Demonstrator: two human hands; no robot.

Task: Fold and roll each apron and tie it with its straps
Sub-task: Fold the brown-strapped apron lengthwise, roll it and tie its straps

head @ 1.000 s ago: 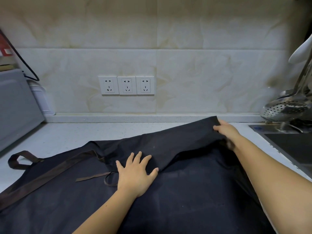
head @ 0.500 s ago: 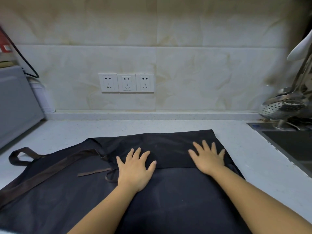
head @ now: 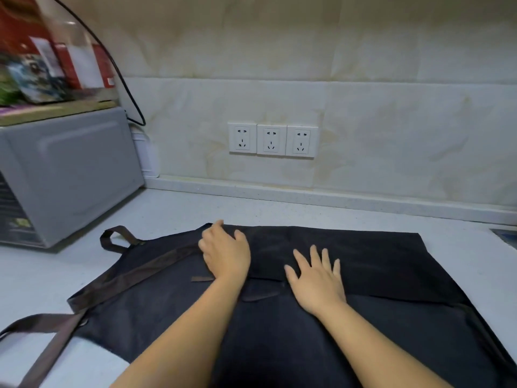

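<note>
A dark navy apron (head: 377,264) lies spread on the white counter (head: 179,211), its far part folded over toward me. Brown straps (head: 131,278) run across its left side, with a loop (head: 112,239) at the far left and another strap end (head: 42,329) trailing off the near left. My left hand (head: 226,253) rests on the fold's left end, fingers curled at the fabric edge; whether it pinches the cloth is unclear. My right hand (head: 316,278) lies flat on the fold, fingers spread, holding nothing.
A grey microwave (head: 64,175) stands at the left with boxes (head: 53,51) on top and a black cable (head: 123,79) behind. Three wall sockets (head: 272,140) sit on the tiled backsplash. A sink corner (head: 506,236) shows at the right edge.
My view swung left. My left hand slid up and left to the fold's left end and curled. My right hand moved left along the fold toward the middle.
</note>
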